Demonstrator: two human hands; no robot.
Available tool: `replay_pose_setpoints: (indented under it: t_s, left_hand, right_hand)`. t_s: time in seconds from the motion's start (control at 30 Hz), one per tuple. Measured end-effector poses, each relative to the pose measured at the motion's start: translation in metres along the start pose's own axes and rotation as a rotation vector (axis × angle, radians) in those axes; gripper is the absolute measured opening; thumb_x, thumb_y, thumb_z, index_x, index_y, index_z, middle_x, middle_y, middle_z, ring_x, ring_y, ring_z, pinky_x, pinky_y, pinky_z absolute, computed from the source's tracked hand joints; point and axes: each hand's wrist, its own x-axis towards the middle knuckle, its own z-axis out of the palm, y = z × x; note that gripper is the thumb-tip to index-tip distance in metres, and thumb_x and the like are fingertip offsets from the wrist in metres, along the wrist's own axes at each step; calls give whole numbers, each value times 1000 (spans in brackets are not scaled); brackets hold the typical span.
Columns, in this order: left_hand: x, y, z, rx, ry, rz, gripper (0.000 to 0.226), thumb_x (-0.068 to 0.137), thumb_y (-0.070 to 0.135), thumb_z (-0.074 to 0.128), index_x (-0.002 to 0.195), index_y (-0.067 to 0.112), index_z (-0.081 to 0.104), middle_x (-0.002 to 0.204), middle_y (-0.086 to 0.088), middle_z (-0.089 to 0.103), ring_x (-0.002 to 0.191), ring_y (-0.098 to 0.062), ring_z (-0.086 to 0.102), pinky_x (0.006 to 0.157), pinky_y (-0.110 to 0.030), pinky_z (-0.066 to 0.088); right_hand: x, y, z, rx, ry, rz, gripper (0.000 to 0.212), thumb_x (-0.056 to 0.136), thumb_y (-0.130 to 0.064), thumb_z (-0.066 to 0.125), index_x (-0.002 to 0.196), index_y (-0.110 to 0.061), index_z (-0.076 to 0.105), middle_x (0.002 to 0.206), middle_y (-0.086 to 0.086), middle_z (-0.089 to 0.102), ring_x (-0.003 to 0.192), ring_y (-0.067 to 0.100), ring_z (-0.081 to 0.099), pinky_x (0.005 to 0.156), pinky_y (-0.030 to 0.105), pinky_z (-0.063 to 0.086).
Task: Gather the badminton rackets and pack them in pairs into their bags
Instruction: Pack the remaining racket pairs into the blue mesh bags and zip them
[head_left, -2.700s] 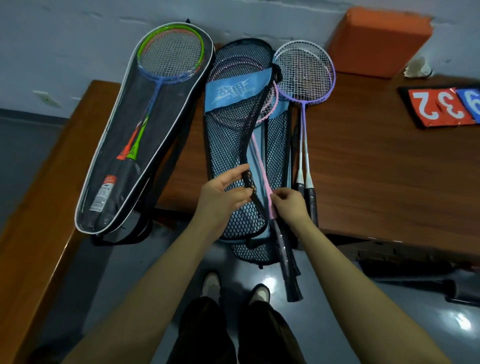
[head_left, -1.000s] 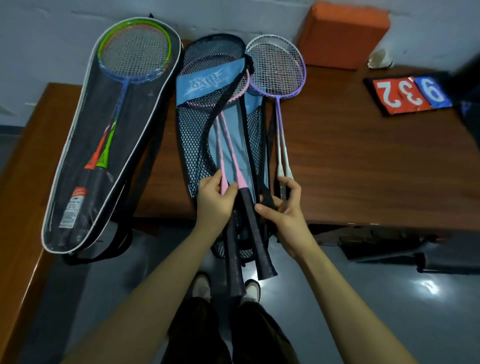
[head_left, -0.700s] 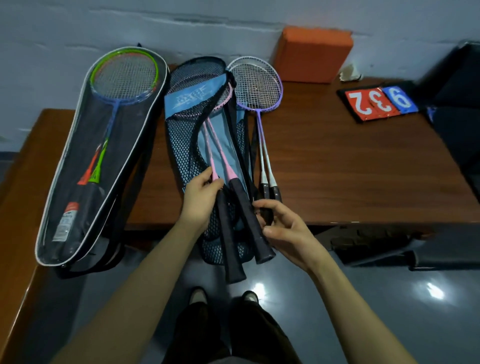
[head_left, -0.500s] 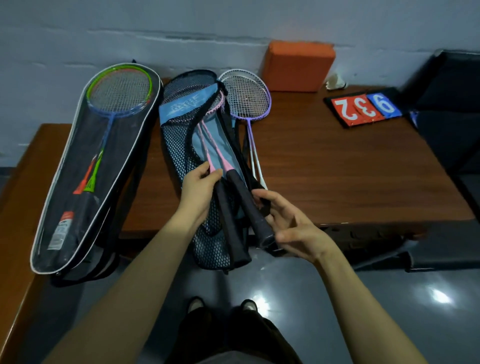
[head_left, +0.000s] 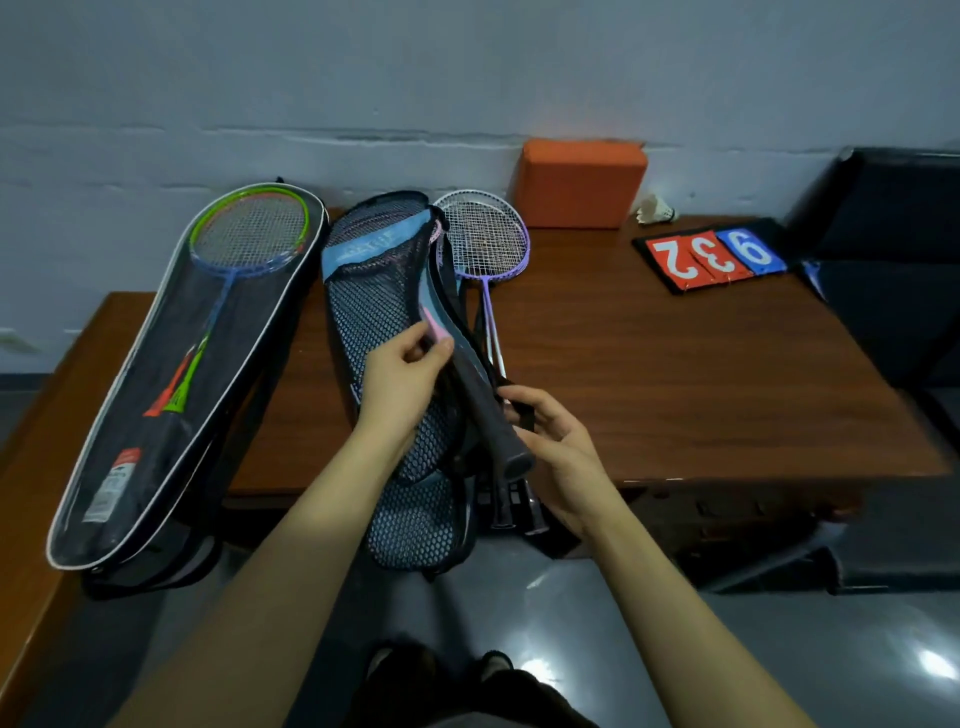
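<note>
Left hand pinches mesh bag edge, right hand fingers curled round black strap. Pink rackets light, stiff; bag floppy, so grab handles.

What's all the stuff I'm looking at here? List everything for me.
clear-front racket bag: 1, black with white trim, left on the table, holding a green and an orange racket.
mesh racket bag: 1, blue and black, middle, overhanging the table edge.
pink rackets: 2, black handles, partly inside the mesh bag.
purple rackets: 2, stacked right of the mesh bag.
orange block: 1, against the wall.
shuttlecock: 1, white, beside the block.
score flip cards: 1 set, red and blue, far right.
table: 1, brown wood.
left hand: pinches the bag opening.
right hand: grip on a black strap.
</note>
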Motion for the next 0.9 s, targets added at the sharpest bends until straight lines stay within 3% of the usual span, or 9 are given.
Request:
replay_pose_setpoints:
  t_s: [0.07,0.13,0.23,0.37,0.5,0.6,0.67,0.77,0.9]
  left_hand:
    - [-6,-4,2,-10,-35,12,40,85,1,62,124,9,55,83,13,57,68,14,58,60,-3,45]
    - [-10,-5,0,-25,-36,16,42,83,-4,62,123,8,56,82,14,56,62,21,55,57,-2,44]
    - [-6,-1,-5,-55,5,8,42,79,-4,66,119,8,60,84,7,62,71,10,62,68,-10,50]
    - [-2,2,-2,-43,32,18,40,76,4,72,114,15,64,105,-11,63,96,-14,62,88,-32,53]
    - [-5,-1,7,-40,61,8,36,80,2,67,116,9,62,111,-13,62,95,-14,63,74,-22,55]
    - [-8,-2,10,-73,61,-21,35,81,0,66,115,8,62,113,-13,61,102,-18,61,58,-15,51]
    - [-7,0,11,-122,53,-46,34,81,-1,66,113,8,63,110,-10,61,102,-14,60,57,-15,51]
    - [-6,4,16,-178,30,-66,31,82,-3,64,112,6,63,104,-10,64,94,-12,63,56,-14,51]
    - [-4,9,26,-166,41,-62,30,80,-2,66,110,4,63,97,-7,63,85,-6,62,57,-13,51]
  right_hand:
    - [4,4,-3,-57,93,3,30,70,-9,71,99,-15,68,96,12,60,92,28,57,79,35,51]
    - [5,5,-7,-52,77,-2,31,71,-14,74,101,-15,68,100,13,61,94,29,57,80,34,51]
    - [-1,0,-15,94,-160,1,58,73,-23,76,124,-6,54,110,12,60,95,20,58,80,26,49]
    - [-2,-8,-23,21,-258,-28,77,65,-3,71,136,-10,39,121,14,52,103,21,58,84,31,51]
    - [0,-11,-19,-125,-96,-64,51,68,-2,76,113,-15,56,106,15,55,94,24,57,84,37,52]
    - [5,-12,-17,-229,86,-62,29,72,4,72,94,-13,63,89,9,60,85,20,58,78,30,52]
    - [7,-12,-16,-287,155,-61,26,71,4,73,91,-10,66,83,7,59,79,16,58,73,25,52]
    - [10,-11,-15,-383,167,-60,22,71,1,75,88,-12,70,81,4,62,75,10,61,70,22,51]
    - [12,-13,-14,-420,102,-63,26,74,1,73,89,-21,75,100,9,70,94,19,67,84,31,53]
